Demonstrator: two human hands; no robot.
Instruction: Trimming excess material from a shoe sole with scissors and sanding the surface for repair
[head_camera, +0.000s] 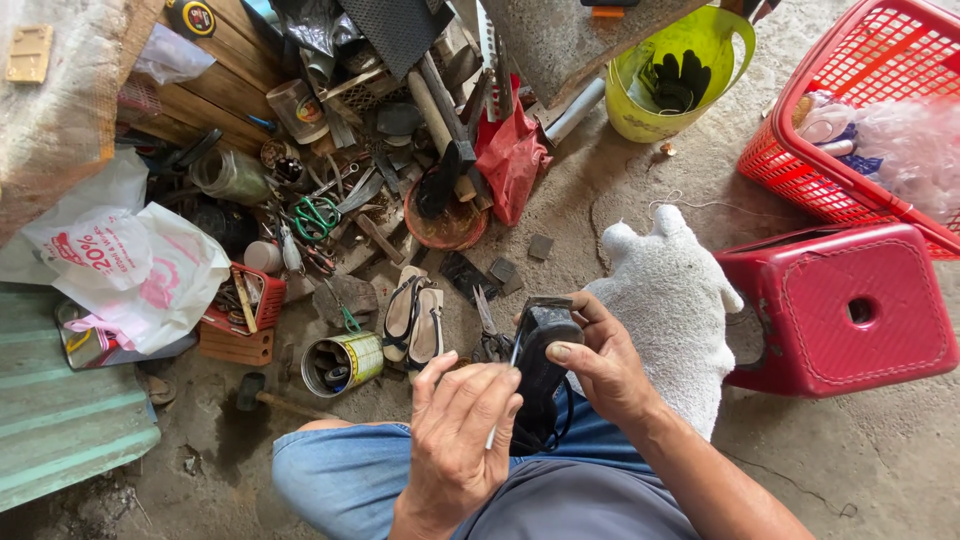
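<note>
Head view, looking straight down. We sit on the ground with one knee in blue denim raised, both hands over it. Our right hand grasps a black shoe, thumb laid across its upper end and fingers wrapped behind it; the shoe stands roughly upright just above the knee, between the two hands. Our left hand is partly closed, fingers curled toward the shoe's left edge and touching it. A thin pale shaft shows below the fingertips at that edge; we cannot tell whether the fingers pinch it or what it is.

Just beyond the shoe, on the concrete floor, lie dark pliers-like cutters. Left of them lies a pair of sandals side by side, and beside those a tin can tipped on its side with its open mouth toward us. A hammer lies near the can. A white cloth bundle rests just right of our right hand, touching a red plastic stool. A red mesh basket sits behind the stool, and a yellow-green bucket holds black gloves. Green-handled scissors lie among the scattered tools at upper left.
</note>
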